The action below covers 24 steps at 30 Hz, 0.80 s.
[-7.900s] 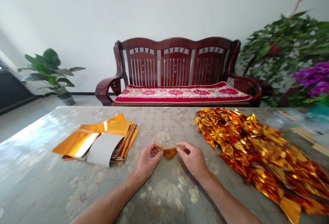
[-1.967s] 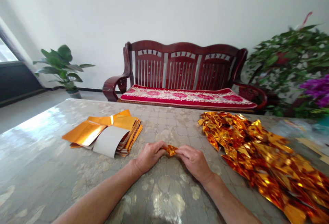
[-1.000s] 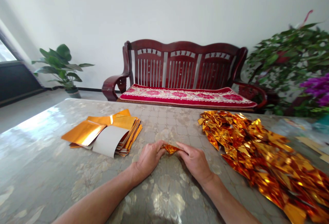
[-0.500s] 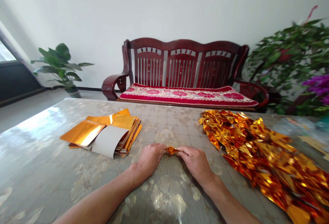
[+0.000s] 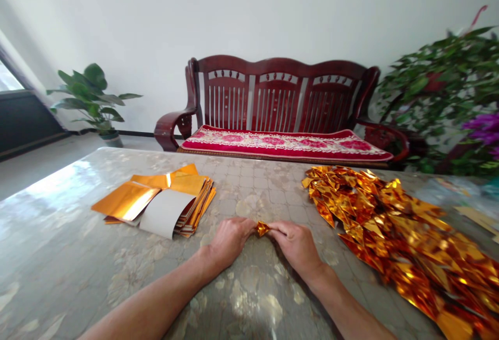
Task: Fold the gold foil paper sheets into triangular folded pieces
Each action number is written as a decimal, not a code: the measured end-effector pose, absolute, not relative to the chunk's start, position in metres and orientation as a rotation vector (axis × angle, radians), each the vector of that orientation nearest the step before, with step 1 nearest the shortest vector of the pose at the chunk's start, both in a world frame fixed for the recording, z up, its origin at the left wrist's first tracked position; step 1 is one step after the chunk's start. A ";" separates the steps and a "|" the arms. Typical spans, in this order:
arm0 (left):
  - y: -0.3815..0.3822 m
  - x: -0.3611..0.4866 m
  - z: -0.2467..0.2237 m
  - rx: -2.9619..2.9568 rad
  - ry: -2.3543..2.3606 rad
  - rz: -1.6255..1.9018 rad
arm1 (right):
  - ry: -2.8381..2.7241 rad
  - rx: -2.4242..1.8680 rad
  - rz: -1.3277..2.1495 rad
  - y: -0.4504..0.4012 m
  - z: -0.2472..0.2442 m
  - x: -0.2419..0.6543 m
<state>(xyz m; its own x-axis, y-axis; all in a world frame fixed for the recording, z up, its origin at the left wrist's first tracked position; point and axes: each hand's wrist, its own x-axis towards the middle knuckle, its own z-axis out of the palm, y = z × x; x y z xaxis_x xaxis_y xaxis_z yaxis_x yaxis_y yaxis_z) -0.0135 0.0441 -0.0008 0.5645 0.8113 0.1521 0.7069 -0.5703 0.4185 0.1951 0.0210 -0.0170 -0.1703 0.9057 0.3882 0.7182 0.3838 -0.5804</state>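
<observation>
Drawn closer together than one second earlier, the left hand (image 5: pixel 233 241) and right hand (image 5: pixel 295 246) now leave a narrower gap, and the folded foil piece (image 5: pixel 262 229) between them shows as a smaller, more compact shape. Each hand pinches one end of this piece between thumb and fingers; the left fingertips are partly hidden, and the remaining fingers of both hands are curled inward. The piece lies at the centre of the view, above a grey patterned table (image 5: pixel 128 262); whether it touches the surface cannot be told. On the table at left, well apart from the hands, rests a stack of gold sheets (image 5: pixel 132 199), with a grey sheet (image 5: pixel 166 212) curving over its near side. At right, a long heap of folded gold foil (image 5: pixel 374 210) extends toward the near edge, with clear plastic (image 5: pixel 448 189) beyond it. Behind the table stands a dark red wooden bench (image 5: pixel 275 108) bearing a red floral seat cover (image 5: pixel 280 142).
</observation>
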 end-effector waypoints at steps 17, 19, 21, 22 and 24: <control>0.041 -0.010 -0.003 2.551 1.274 0.420 | -1.974 -1.409 0.282 0.020 -0.013 0.189; 0.041 -0.010 -0.002 2.562 1.272 0.405 | -1.987 -1.411 0.271 0.019 -0.012 0.189; 0.041 -0.009 -0.002 2.577 1.263 0.404 | -1.999 -1.408 0.263 0.019 -0.011 0.188; 0.041 -0.009 -0.003 2.587 1.258 0.406 | -2.004 -1.406 0.258 0.018 -0.011 0.188; 0.041 -0.008 -0.004 2.610 1.255 0.406 | -2.009 -1.401 0.247 0.018 -0.010 0.186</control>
